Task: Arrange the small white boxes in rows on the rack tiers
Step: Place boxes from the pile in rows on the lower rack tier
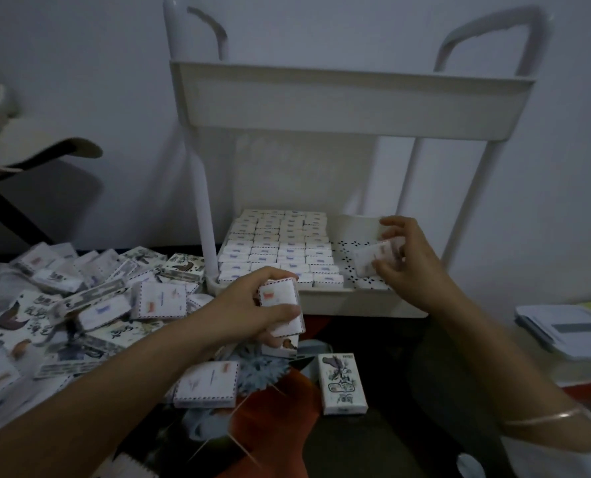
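The right hand pinches one box above the bare floor of the lower tier, at 3 o'clock of the filled rows. The left hand grips a stack of boxes at 6 o'clock. Advised: seat the box flush against the last column, edges aligned.
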Available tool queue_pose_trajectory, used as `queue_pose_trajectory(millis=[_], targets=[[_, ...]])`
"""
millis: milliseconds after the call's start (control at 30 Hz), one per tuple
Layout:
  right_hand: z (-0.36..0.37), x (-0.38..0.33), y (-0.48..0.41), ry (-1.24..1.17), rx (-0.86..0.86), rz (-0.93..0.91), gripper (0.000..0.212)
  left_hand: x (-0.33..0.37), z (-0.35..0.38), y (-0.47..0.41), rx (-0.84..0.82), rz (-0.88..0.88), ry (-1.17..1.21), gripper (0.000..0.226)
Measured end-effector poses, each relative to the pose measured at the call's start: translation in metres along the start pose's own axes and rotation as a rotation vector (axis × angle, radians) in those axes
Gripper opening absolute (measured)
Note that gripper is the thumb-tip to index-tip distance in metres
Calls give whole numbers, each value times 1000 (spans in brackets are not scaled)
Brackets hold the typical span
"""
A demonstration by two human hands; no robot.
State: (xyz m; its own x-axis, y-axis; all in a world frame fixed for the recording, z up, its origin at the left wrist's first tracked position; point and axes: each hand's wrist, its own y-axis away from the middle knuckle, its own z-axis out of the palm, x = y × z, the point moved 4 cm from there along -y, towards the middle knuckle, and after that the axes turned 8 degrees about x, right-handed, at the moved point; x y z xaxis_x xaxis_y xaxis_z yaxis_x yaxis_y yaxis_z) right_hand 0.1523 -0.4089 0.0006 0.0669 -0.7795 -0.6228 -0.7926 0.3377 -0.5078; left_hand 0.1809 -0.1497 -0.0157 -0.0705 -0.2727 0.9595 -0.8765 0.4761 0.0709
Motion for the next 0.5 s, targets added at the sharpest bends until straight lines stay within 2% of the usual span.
queue_pose_trajectory(millis=[67,167,233,300,400,500], targets=[[0,10,-6,-37,13,41,59,2,1,-5,13,-42,39,31],[6,21,-12,-49,4,60,44,6,2,-11,32,-93,84,24],[13,26,-12,-5,-63,30,36,9,2,-16,51,-106,98,27],[21,26,-9,3,-200,-10,36,12,2,-20,65,-98,86,26],[27,18,-3,-25,-376,-46,32,22,3,-28,106,-73,13,22],[32,19,0,19,-427,-50,31,34,6,-42,184,29,-223,30]])
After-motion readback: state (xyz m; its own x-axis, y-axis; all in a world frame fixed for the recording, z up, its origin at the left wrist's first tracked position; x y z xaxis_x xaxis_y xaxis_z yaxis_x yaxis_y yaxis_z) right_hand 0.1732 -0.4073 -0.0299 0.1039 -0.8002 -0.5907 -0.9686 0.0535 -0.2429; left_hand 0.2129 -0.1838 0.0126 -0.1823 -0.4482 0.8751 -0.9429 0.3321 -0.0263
